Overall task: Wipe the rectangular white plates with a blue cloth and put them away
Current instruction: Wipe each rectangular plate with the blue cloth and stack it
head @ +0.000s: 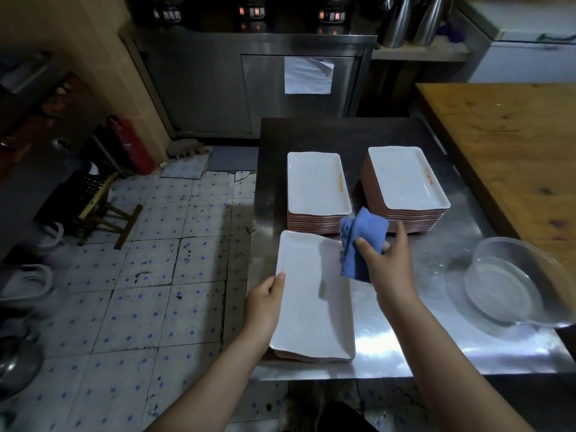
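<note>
A rectangular white plate (307, 307) lies on top of a low stack at the near left of the steel table (414, 347). My left hand (266, 302) grips its left rim, thumb on top. My right hand (388, 263) holds a folded blue cloth (361, 241) just above the plate's far right corner. Two taller stacks of the same white plates stand behind: the left stack (316, 190) and the right stack (406, 185).
A clear glass bowl (511, 282) sits at the table's right edge. A wooden table (511, 145) adjoins on the right. Steel cabinets stand at the back. To the left are tiled floor, a wooden stool (99, 204) and a red extinguisher (131, 145).
</note>
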`<state>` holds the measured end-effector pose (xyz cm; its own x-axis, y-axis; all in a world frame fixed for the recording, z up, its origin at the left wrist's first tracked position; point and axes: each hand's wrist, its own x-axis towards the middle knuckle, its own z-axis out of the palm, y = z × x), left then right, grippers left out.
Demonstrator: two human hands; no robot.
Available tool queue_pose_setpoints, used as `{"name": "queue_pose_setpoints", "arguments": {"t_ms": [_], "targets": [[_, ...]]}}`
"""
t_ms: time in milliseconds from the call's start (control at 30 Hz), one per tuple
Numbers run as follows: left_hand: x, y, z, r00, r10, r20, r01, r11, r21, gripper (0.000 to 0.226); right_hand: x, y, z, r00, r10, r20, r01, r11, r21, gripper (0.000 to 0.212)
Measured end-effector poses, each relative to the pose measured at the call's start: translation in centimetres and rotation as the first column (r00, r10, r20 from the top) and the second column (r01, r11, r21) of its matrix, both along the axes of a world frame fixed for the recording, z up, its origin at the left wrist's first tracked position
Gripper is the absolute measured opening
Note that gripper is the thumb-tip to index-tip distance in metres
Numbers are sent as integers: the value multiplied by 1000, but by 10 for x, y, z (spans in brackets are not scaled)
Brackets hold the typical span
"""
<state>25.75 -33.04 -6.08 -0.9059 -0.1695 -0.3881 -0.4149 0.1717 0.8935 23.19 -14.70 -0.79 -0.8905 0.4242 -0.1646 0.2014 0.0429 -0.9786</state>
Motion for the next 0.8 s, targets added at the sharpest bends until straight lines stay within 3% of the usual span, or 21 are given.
{"name": "queue_pose_setpoints", "arguments": {"t_ms": [67, 233, 367, 633, 800], "targets": [[1, 3, -11, 1000, -12, 15, 13, 997, -78, 30, 0, 0, -6, 999, -6, 33, 7, 1000, -15, 72], [2, 6, -23, 1000, -15, -5, 12, 956, -292, 51, 2, 3, -18, 999, -5, 45, 7, 999, -44, 48], [3, 7, -31, 997, 1, -76, -33, 904, -425, 34, 2, 4, -24, 998, -4, 56, 7, 998, -60, 48], [0, 11, -49, 996, -9, -85, -32, 883, -469, 30, -2, -5, -36, 996, 49, 78, -45, 997, -56, 58], [-4, 8, -51, 999, -10, -53, -16, 879, -476, 24, -9, -2, -42, 994, 81, 78, -75, 995, -72, 49]]}}
